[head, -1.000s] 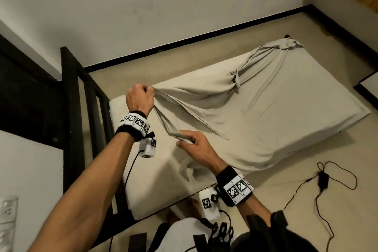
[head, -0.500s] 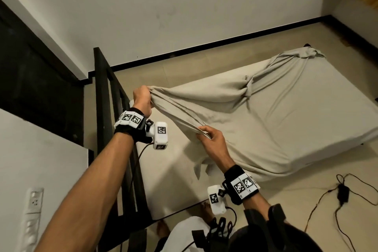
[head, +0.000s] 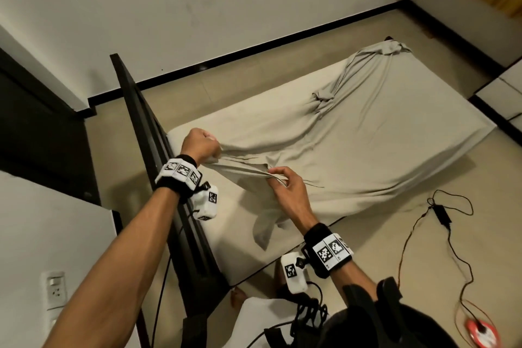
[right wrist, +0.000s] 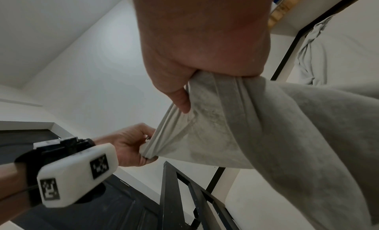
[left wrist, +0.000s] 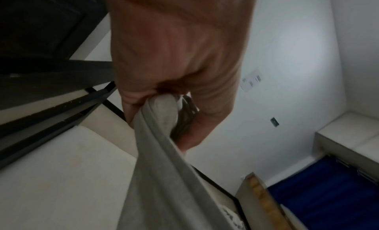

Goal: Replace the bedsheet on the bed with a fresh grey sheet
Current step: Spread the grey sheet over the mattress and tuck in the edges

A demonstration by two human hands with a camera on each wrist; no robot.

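Fingers (left wrist: 143,100) of your left hand (head: 199,144) are curled into a fist around a bunched corner of the grey sheet (head: 367,150), held just beside the dark bed frame (head: 147,133) at the head end; the right wrist view confirms this closed grip. Your right hand (head: 288,192) pinches the sheet's hemmed edge between thumb and curled fingers, a short way along from the left hand, with a loose flap hanging below it. The sheet itself lies over most of the mattress (head: 240,246), twisted into a rope-like ridge toward the far corner and draping over the near long side, while the mattress end nearest you is bare. The step in hand appears to be seating this corner over the head end of the mattress. To do it well, hold both grips firm and draw the hem taut between your hands, so the edge runs straight rather than bunched. Carry the left corner down over the mattress corner next to the frame, then work the right hand along the near edge. Avoid pulling hard toward yourself: judging by the twist, the far corner may be only loosely anchored and could slip off. Whether the hem is elasticated cannot be told. Mind the cable (head: 449,234) on the floor by the bed when you step sideways.
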